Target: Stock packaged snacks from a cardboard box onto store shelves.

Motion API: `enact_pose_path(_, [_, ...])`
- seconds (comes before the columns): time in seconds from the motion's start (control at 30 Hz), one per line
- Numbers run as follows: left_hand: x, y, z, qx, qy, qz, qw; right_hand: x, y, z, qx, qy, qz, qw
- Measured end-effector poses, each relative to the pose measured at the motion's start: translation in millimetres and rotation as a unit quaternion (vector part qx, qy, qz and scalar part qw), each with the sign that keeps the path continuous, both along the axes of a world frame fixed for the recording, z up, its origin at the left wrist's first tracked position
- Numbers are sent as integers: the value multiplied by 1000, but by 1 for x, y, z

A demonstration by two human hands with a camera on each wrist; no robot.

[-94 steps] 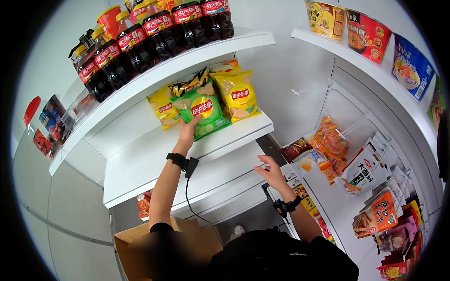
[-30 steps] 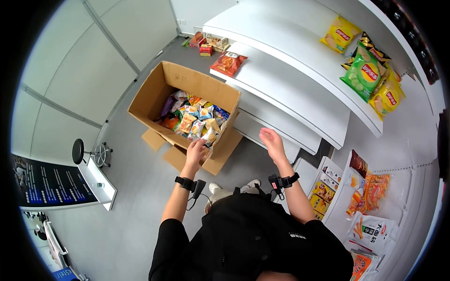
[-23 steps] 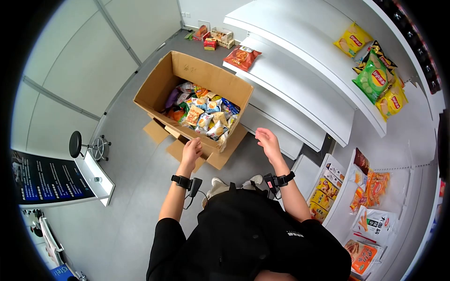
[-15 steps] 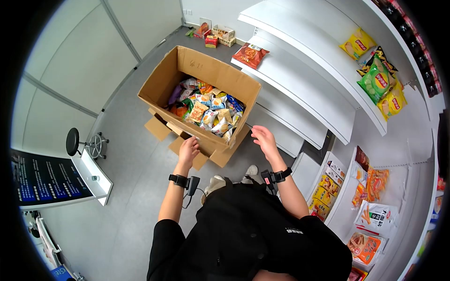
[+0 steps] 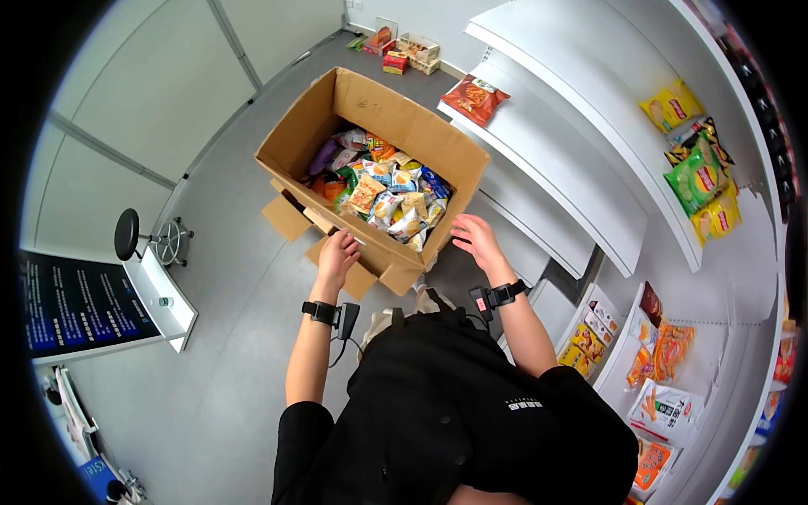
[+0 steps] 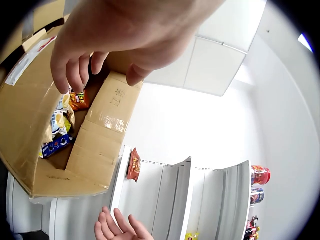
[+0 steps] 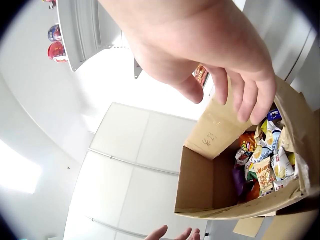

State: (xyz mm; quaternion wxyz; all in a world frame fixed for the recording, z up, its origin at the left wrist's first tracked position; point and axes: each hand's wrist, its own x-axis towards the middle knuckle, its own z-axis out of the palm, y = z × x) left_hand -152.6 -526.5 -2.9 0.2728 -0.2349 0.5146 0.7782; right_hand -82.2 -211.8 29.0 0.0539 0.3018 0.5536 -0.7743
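A large open cardboard box (image 5: 290, 181) stands on the floor in front of the person, holding many snack packets (image 5: 383, 198) heaped at its bottom. My left hand (image 5: 337, 255) hovers at the box's near left side, fingers loosely bent and nothing in them. On the other side, my right hand (image 5: 478, 240) is held near the box's right corner, fingers relaxed and also holding nothing. In the left wrist view the left hand (image 6: 125, 40) overlaps the box's opening. The right wrist view has the right hand (image 7: 210, 60) over the box's edge with its fingers hanging down.
White shelves (image 5: 539, 109) rise at the right, with a red snack bag (image 5: 475, 99) on one end. Lay's chip bags (image 5: 697, 177) lie on an upper shelf. Hanging snack packs (image 5: 665, 408) line the right side. A stool (image 5: 128, 234) stands at the left; small boxes (image 5: 417, 52) sit by the wall.
The left hand was at a green chip bag on the shelf and came away from it. The view turned left to the box; both hands now hang over its near side.
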Motion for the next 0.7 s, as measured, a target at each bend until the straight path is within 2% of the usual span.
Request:
enact_pose_path(0.2, [-39,13,8,8,-21,47,999,-69,9,-17,-37,-46,30,998])
enact_pose_path(0.3, [-68,18,-6,14,-7,18,1000,-98,18,-24,-55,-74,36,995])
enact_pose_path(0.43, [-105,21,-24,-19,-27,33,999,-141,34,-38,-82,-124,40,988])
enact_pose_path(0.53, [-122,16,-41,-41,-57,84,994,-174,47,-50,-92,-175,41,979])
enact_pose_path(0.57, [-125,12,-45,-11,-72,106,992,-186,51,-55,-95,-193,39,976])
enact_pose_path(0.7, [-136,18,-45,-24,-84,159,983,-225,63,-84,-128,-271,19,954])
